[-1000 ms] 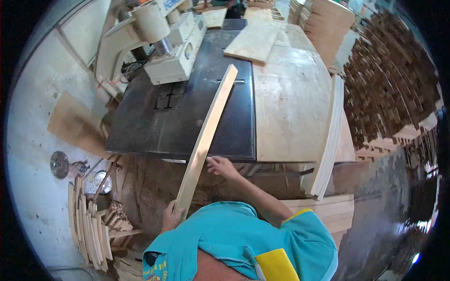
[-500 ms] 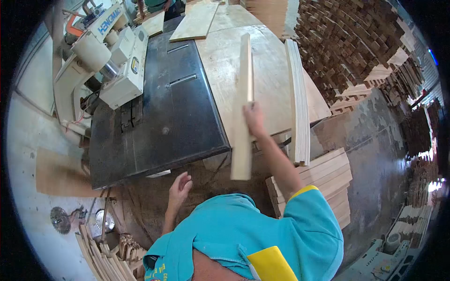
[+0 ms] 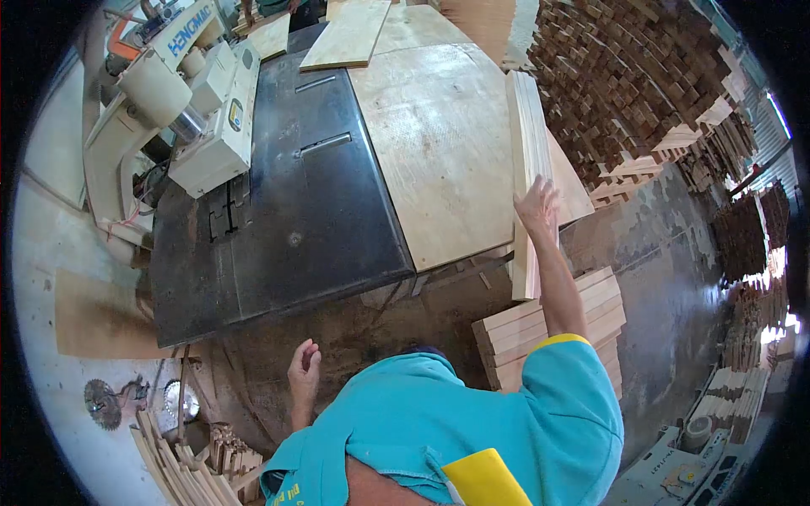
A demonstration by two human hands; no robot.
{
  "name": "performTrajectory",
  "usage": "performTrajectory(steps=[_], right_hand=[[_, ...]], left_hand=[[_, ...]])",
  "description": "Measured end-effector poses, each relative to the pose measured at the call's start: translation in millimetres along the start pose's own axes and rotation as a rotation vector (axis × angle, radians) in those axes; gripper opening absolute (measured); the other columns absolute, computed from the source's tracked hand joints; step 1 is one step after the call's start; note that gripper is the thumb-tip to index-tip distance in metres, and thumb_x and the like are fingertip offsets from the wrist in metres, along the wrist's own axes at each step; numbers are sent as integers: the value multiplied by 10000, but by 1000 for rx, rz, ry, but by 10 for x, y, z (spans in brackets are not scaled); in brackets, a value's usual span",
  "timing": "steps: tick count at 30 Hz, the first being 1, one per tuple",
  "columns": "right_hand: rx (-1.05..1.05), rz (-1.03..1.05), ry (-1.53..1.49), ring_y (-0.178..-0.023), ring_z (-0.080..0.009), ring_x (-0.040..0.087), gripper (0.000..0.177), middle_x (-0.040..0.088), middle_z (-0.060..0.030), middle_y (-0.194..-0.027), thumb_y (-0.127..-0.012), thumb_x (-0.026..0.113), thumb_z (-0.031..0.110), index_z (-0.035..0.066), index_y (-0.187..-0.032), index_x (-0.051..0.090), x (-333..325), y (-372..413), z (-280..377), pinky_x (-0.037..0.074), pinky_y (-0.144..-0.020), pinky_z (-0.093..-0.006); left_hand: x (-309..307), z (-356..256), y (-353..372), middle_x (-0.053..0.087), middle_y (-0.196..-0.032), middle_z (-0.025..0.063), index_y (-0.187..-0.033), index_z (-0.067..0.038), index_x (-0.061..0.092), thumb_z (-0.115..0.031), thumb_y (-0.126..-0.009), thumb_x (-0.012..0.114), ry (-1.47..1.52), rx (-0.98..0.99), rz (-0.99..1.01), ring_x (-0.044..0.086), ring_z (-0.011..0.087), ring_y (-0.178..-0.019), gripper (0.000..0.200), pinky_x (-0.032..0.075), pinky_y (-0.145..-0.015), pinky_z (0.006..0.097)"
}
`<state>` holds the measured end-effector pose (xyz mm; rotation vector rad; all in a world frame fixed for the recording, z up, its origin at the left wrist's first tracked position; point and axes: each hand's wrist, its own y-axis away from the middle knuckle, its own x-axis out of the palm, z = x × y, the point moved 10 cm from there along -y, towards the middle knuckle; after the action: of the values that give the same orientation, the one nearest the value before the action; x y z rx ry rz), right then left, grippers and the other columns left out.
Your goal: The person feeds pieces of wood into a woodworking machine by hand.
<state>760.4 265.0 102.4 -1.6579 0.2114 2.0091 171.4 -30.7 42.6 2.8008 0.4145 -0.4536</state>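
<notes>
My right hand [image 3: 538, 205] lies across a row of long pale wooden strips [image 3: 526, 126] on the right side of the plywood tabletop [image 3: 447, 152]. Its fingers are stretched over the strips' upper faces, not wrapped round any of them. The strips' near ends jut out past the table's front edge. Below the front edge of the black machine table [image 3: 295, 202], my left hand [image 3: 304, 369] hangs in the air, its fingers loosely curled and apart from the thumb, with nothing in it.
A white woodworking machine [image 3: 207, 110] stands over the black table at left. Wide boards [image 3: 346, 38] lie at the far end, near another person's hand [image 3: 293, 7]. Cut timber [image 3: 548, 325] is piled below right, beside a large lumber stack [image 3: 624, 84]. Saw blades [image 3: 103, 404] hang lower left.
My right hand has carried a wooden strip rightward onto the row and released its grip. My left hand has dropped slightly lower and to the left.
</notes>
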Motion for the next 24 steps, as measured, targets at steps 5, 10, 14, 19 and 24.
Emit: performTrajectory(steps=[5,10,14,19,24], right_hand=[[213,207,-101,-1358,-485,205,910,156,-246,-1505,-782,663,391,119,-1487,157,79,96,-259,278,-1034,-617],[140,197,-57,-1358,-479,221,977,154,-306,-1492,-760,665,424,168,-1508,91,88,134,-265,278,-1055,-583],[127,154,-58,-1365,-457,231,946,169,-300,-1497,-772,614,420,172,-1511,79,44,182,-260,268,-1050,-598],[219,159,-72,-1360,-451,242,928,194,-309,-1483,-751,619,421,175,-1505,137,49,183,-317,295,-1032,-582],[226,185,-59,-1369,-400,254,904,232,-234,-1499,-787,606,518,169,-1500,172,82,155,-299,269,-1028,-613]], left_hand=[[5,-386,-341,641,-1092,105,-1212,-8,564,-148,-912,610,-119,140,-15,616,168,-960,334,483,-856,294],[285,-722,-789,621,-1112,167,-1190,10,559,-153,-890,612,-247,299,10,614,259,-1013,345,480,-872,350],[525,-985,-1165,577,-1169,186,-1190,0,548,-169,-864,628,-469,466,0,551,323,-1110,376,435,-946,413],[731,-988,-1436,536,-1234,146,-1164,-34,544,-239,-824,665,-639,680,-147,483,332,-1186,415,373,-1012,454],[734,-992,-1432,562,-1214,121,-1130,-58,560,-227,-826,650,-693,704,-229,498,308,-1184,360,373,-995,455]])
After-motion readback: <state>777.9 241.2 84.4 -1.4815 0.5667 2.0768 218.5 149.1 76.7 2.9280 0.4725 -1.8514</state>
